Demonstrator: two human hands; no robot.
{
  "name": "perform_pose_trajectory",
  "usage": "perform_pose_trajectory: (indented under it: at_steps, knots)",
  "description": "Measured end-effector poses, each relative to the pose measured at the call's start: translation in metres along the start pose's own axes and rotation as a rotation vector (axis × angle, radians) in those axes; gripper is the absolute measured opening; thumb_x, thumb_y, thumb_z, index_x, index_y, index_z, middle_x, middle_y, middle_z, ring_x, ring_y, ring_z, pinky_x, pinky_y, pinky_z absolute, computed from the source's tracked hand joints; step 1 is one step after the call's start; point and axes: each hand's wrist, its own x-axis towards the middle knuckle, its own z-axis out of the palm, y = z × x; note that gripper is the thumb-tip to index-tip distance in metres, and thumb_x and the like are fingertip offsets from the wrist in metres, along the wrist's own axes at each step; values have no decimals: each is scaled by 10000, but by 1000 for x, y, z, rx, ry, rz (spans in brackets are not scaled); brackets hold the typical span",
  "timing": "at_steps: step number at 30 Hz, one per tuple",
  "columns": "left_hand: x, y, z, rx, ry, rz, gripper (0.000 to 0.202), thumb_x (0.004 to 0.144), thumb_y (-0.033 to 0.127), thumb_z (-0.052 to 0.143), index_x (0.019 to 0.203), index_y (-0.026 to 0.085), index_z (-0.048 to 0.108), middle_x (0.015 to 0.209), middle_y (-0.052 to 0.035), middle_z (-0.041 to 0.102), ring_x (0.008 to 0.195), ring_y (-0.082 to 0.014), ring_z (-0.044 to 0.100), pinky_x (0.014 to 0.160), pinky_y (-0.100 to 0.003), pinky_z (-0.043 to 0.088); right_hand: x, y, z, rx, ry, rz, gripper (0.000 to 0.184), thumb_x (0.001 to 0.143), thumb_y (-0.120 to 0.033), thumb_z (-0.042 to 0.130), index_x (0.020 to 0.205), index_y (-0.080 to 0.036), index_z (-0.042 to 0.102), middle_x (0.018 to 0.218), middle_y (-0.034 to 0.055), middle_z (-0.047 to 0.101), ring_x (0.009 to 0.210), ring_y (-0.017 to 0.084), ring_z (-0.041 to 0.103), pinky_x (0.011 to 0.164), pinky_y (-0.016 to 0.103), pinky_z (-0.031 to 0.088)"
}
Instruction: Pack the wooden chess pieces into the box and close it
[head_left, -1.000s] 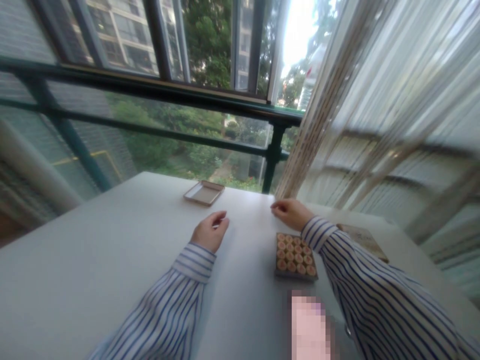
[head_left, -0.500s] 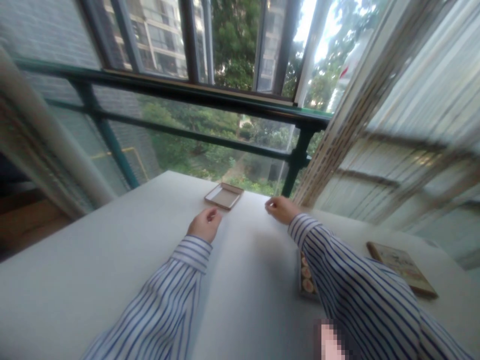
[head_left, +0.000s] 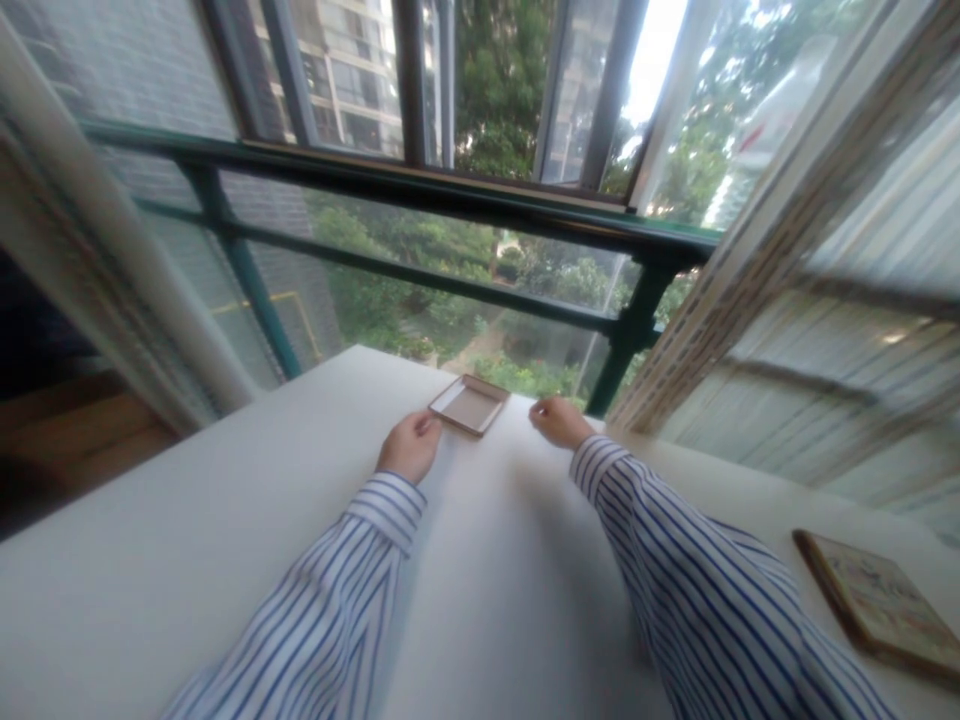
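Observation:
My left hand (head_left: 409, 447) is above the white table, its fingers curled together close to the near left corner of a shallow square tray (head_left: 486, 424). Whether it touches the tray is unclear, and anything between the fingertips is too small to make out. To the right of the tray, my right hand (head_left: 561, 421) is also closed, thumb and fingers pinched; whatever it may hold cannot be seen. The tray is brown-rimmed and lies flat, with a pale strip inside its left part. Both forearms wear blue-and-white striped sleeves.
On the right of the white table (head_left: 247, 520) lies a flat, brown-edged box or lid (head_left: 885, 600) with a printed top. Past the far edge stand a green railing (head_left: 450, 275) and windows. Curtains (head_left: 697, 290) hang at both sides.
The view has swung left, so the tray and flat box appear farther right. My hands have shifted left over the table. A box of round pieces, seen earlier under my right forearm, is now hidden.

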Motion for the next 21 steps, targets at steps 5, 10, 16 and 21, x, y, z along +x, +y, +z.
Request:
perform_pose_trajectory:
  at_steps: [5,10,16,21]
  knots:
    - [12,-1,0,46,1,-8,402,748,326,481,1085,121,559,1095,-116,605,991,-191,558,854,-268,402,19,-3,11,-13,0,18,263,783,-228,433,809,-113,668,759,101,663,672,139,575,560,202,348]
    - [25,-6,2,91,14,-31,429,752,329,467,1112,110,541,1135,-134,579,1015,-201,542,866,-272,384,37,-6,22,-19,-5,29,278,791,-248,432,861,-115,666,865,127,667,783,174,596,634,213,384]
    - [35,-7,6,131,9,-28,439,749,339,464,1123,119,531,1157,-123,567,1028,-194,529,856,-258,374,56,-8,29,-27,-4,65,329,803,-288,432,1003,-108,621,1021,156,628,953,208,565,747,235,398]
    - [37,-6,8,160,-11,16,378,760,338,432,1036,126,579,1081,-110,609,970,-191,553,806,-246,385,68,-10,35,-37,-28,103,361,815,-331,424,1003,-86,610,1033,179,617,951,230,568,730,257,413]
